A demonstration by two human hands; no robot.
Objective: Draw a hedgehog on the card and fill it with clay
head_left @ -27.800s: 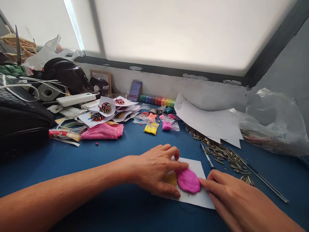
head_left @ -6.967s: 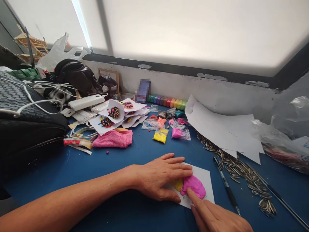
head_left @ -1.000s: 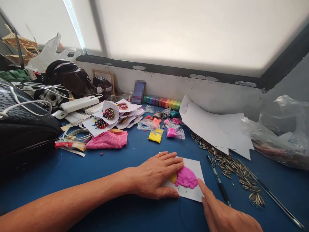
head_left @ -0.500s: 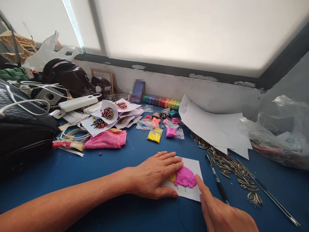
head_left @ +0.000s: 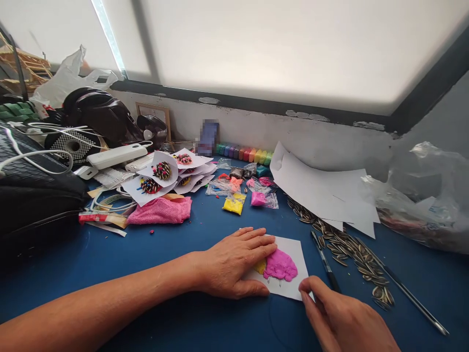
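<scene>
A small white sheet of paper (head_left: 291,292) lies on the blue table, with a flattened patch of pink modelling clay (head_left: 281,266) and a bit of yellow clay (head_left: 260,266) on it. Short pencil-like marks show below the pink patch. My left hand (head_left: 238,264) rests flat across the sheet's left side, fingers stretched out, hiding part of the yellow clay. At the lower right corner, the thumb and forefinger of my right hand (head_left: 337,308) pinch the paper. A black pen (head_left: 325,264) lies just beyond that hand, partly covered by it.
Sunflower seeds (head_left: 351,252) are scattered at right beside a long metallic pen-like stick (head_left: 410,296). Larger white sheets (head_left: 322,190) lie behind them. Bags of yellow clay (head_left: 234,203) and pink clay (head_left: 258,198) sit ahead. Seed-and-clay pictures (head_left: 161,170) and a pink cloth (head_left: 159,210) are at left.
My right hand has moved from the pink clay's right edge down to the paper's corner, and its thumb and forefinger have closed there. My left hand stays flat on the sheet.
</scene>
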